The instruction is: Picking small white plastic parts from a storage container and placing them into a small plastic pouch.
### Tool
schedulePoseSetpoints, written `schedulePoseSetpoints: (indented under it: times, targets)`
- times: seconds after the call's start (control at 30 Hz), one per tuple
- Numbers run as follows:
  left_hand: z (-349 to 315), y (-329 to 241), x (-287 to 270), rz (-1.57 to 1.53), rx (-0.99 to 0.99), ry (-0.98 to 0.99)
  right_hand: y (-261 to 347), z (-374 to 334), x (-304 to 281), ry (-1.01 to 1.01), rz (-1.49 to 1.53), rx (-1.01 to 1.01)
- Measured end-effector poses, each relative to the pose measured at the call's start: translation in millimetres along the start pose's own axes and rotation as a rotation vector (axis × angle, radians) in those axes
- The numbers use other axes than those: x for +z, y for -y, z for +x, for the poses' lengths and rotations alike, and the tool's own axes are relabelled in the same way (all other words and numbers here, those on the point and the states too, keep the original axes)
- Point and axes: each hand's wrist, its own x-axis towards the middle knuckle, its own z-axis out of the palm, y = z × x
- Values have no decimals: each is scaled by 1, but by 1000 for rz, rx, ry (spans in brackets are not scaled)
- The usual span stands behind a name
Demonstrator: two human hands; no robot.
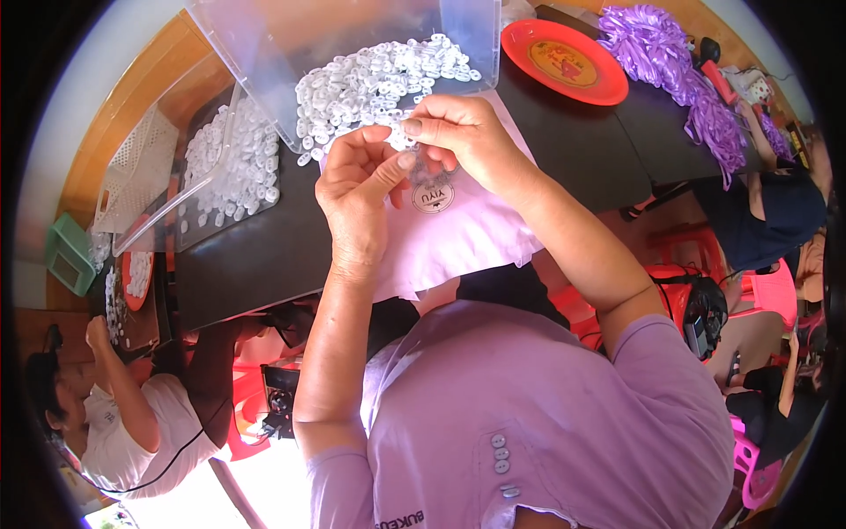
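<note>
so the top is a lilac shirt (546, 388) with short sleeves (656, 353), pretty loose and a bit wrinkled. there's a column of pale round buttons (500, 452) down the chest, some dark lettering (399, 520) off to one side, and a lighter edge at the neckline (529, 510). forearms (330, 370) are bare.
</note>
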Motion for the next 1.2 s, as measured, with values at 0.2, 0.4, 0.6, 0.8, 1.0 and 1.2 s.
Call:
schedulePoseSetpoints:
  times: [0.2,0.4,0.6,0.8,1.0,1.2]
  targets:
    - [-3,-1,2,53,78,46,3,0,-6,102,54,52]
    - [-2,5,-4,82,136,10,5,-1,-2,147,22,45]
    - [-3,3,2,138,168,25,1,-1,-4,146,2,26]
    - [-4,9,-2,227,217,16,1,-2,-2,143,-13,32]
    - [-6,10,1,340,318,-34,7,-4,-4,176,-79,17]
    - [-8,12,3,460,464,-28,7,-8,0,156,61,110]
